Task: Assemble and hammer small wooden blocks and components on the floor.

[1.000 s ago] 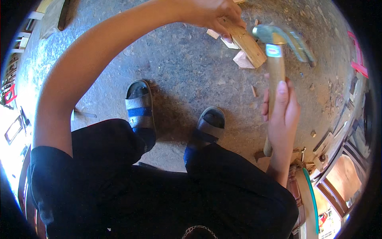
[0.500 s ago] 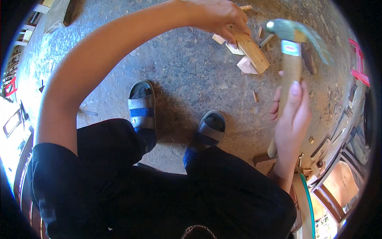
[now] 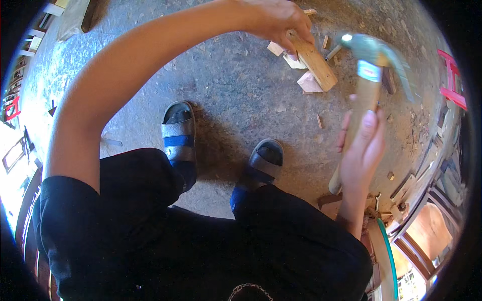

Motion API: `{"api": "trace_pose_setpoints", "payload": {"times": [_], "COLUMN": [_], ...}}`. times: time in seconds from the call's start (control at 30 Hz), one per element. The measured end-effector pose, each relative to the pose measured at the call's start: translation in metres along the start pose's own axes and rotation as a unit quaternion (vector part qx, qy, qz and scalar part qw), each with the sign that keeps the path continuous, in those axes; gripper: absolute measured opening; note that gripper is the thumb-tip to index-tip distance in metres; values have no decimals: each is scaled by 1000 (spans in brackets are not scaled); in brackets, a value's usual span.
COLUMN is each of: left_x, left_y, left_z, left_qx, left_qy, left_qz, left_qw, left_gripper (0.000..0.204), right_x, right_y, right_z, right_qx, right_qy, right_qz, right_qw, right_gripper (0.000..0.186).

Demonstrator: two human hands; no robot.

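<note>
My left hand (image 3: 288, 27) reaches in at the top centre, its fingers gripping a light wooden strip (image 3: 316, 65). Pale wood offcuts (image 3: 309, 84) lie beside and beneath that strip. My right hand (image 3: 364, 143) is wrapped round the wooden handle of a claw hammer (image 3: 368, 92). Its blurred metal head (image 3: 361, 46) is raised to the right of the strip, apart from it, with the claw pointing right. A small rod-like object (image 3: 335, 51) shows behind, too small to identify.
My sandalled feet (image 3: 178, 133) are on the stained concrete floor (image 3: 221, 85). A long board (image 3: 73, 20) lies top left. Red plastic pieces (image 3: 452, 98) are at the right rim. Wooden frames (image 3: 416, 251), a green hose-like strip (image 3: 389, 251) and scattered scraps crowd the lower right.
The hammer has moved right since a second ago, and in the last half second has tilted, its claw lower and handle end further left. My left hand and the strip shifted slightly right.
</note>
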State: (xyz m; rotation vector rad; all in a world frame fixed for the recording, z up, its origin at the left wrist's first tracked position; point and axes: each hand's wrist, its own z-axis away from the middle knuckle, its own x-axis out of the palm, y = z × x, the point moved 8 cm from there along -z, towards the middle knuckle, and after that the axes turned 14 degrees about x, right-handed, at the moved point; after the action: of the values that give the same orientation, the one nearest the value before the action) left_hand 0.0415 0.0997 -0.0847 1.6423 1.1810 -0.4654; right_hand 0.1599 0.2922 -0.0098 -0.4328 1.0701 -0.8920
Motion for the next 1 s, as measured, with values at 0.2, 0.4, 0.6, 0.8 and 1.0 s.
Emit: {"api": "trace_pose_setpoints", "payload": {"times": [0.2, 0.4, 0.6, 0.8, 1.0], "left_x": [2, 0, 5, -1, 7], "left_y": [-1, -3, -12, -10, -13], "left_z": [-6, -8, -14, -15, -16], "left_qx": [17, 16, 30, 44, 36], "left_qy": [-39, -39, -63, -55, -64], "left_qz": [-16, -1, 26, 5, 14], "left_qw": [999, 999, 997, 998, 997], "left_gripper": [46, 46, 47, 46, 43], "right_x": [-16, -3, -11, -16, -8], "right_y": [-21, -2, 44, 15, 42], "right_z": [14, 6, -34, -22, -52], "right_qx": [-112, -161, -119, -236, -119], "right_qy": [33, -8, -6, -25, -23], "right_qz": [-149, -89, 169, 10, 212], "right_qw": [982, 983, 978, 971, 970], "right_gripper": [66, 66, 37, 41, 51]}}
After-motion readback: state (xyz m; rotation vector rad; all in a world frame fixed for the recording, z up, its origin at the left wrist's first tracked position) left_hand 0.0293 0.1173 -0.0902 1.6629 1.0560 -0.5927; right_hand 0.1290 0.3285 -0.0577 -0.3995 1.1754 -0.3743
